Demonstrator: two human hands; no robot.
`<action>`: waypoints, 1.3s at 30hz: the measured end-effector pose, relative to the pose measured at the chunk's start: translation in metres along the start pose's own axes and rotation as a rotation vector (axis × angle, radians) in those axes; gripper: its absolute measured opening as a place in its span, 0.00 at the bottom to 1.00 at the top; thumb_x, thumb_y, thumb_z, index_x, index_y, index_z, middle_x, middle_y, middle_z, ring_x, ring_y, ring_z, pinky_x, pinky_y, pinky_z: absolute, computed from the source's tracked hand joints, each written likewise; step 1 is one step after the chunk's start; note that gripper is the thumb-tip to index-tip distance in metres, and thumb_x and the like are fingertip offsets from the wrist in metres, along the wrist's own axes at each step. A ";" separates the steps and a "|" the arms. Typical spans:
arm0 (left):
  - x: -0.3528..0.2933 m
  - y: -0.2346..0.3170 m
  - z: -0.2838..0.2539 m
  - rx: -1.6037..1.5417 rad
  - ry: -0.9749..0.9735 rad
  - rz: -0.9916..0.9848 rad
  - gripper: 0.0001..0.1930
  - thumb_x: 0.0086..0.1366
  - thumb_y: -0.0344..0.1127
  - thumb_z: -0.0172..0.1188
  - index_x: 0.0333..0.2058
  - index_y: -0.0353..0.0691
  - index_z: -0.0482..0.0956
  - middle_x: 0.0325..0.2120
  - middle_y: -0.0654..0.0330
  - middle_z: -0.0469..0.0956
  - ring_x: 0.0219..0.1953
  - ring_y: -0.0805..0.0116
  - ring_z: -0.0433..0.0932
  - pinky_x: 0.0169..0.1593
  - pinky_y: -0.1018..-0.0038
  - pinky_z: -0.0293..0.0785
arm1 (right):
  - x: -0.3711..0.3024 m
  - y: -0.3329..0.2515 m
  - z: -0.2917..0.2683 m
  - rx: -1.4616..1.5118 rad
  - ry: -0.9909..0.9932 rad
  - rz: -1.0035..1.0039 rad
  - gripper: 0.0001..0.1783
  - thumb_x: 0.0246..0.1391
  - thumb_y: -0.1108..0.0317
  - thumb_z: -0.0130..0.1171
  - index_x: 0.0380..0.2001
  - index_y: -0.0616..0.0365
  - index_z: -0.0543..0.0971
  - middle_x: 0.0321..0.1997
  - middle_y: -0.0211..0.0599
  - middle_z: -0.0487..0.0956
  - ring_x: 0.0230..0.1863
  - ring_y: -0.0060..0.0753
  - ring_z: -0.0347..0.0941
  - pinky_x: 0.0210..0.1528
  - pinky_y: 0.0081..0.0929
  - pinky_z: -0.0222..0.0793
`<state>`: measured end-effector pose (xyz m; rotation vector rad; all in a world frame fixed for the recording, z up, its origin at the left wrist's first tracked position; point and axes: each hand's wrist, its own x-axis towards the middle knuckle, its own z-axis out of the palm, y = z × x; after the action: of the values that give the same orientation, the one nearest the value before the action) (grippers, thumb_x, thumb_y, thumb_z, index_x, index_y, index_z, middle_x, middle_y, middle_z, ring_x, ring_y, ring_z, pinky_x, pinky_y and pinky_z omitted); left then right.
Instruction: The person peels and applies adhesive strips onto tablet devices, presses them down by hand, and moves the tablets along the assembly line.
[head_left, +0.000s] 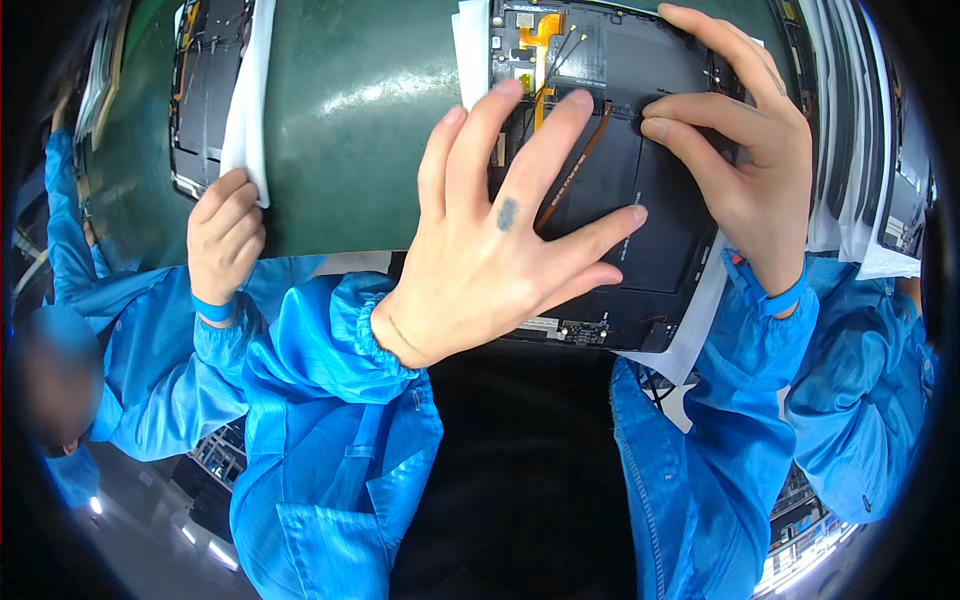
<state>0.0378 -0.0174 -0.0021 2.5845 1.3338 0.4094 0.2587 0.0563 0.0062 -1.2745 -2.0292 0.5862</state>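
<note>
An opened tablet housing [655, 70], black inside, lies on white sheets at the green table's near edge. Over its left part spreads my left hand [490, 240], fingers apart, the fingertips at the orange flex cable [541, 40] and thin black wires. A brown ribbon cable [575, 170] runs down the housing, partly under those fingers. My right hand [755, 150] is above the right half, its thumb and index finger pinched together near the upper end of the ribbon cable. Anything between those two fingertips is too small or hidden to make out.
On the left, a co-worker's hand [225, 235] grips a white sheet [250, 110] beside another opened tablet [208, 90]. Stacked white sheets [835, 130] and more device parts are at the right. Another person's blue sleeve [860, 390] is close on the right.
</note>
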 end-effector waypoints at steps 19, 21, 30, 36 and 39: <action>0.032 -0.017 0.002 -0.052 0.111 -0.080 0.19 0.59 0.50 0.71 0.50 0.66 0.87 0.62 0.51 0.65 0.63 0.43 0.61 0.63 0.52 0.64 | 0.004 0.022 -0.002 -0.055 -0.029 -0.087 0.14 0.47 0.72 0.72 0.40 0.57 0.87 0.58 0.42 0.83 0.59 0.50 0.78 0.63 0.41 0.69; 0.026 -0.019 -0.006 -0.171 0.132 -0.053 0.19 0.59 0.46 0.72 0.50 0.55 0.88 0.59 0.49 0.68 0.60 0.44 0.65 0.62 0.54 0.66 | 0.004 0.021 -0.003 -0.046 -0.050 -0.079 0.20 0.46 0.70 0.74 0.46 0.56 0.86 0.59 0.41 0.82 0.61 0.51 0.76 0.64 0.41 0.68; -0.080 -0.010 0.002 -0.920 -0.157 -0.499 0.32 0.68 0.38 0.68 0.66 0.33 0.68 0.56 0.41 0.78 0.51 0.56 0.81 0.52 0.66 0.77 | -0.006 0.029 -0.009 -0.134 -0.026 0.017 0.18 0.47 0.67 0.74 0.44 0.55 0.85 0.59 0.38 0.81 0.63 0.49 0.73 0.66 0.44 0.65; -0.075 0.001 0.034 -1.790 -0.259 -0.970 0.12 0.75 0.38 0.61 0.46 0.33 0.79 0.31 0.76 0.71 0.36 0.85 0.65 0.36 0.78 0.64 | -0.047 -0.002 -0.038 -0.101 0.258 -0.031 0.13 0.44 0.79 0.74 0.37 0.61 0.86 0.53 0.48 0.82 0.51 0.49 0.82 0.52 0.39 0.77; -0.057 0.001 -0.008 -1.470 -0.215 -0.789 0.11 0.76 0.37 0.60 0.36 0.37 0.81 0.27 0.76 0.70 0.33 0.85 0.64 0.34 0.77 0.64 | -0.082 -0.005 -0.077 -0.202 0.477 0.021 0.15 0.40 0.79 0.76 0.35 0.64 0.86 0.52 0.51 0.81 0.37 0.37 0.81 0.41 0.30 0.78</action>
<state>0.0044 -0.0648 -0.0028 0.8200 1.1164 0.5893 0.3370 -0.0185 0.0373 -1.3961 -1.7034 0.0684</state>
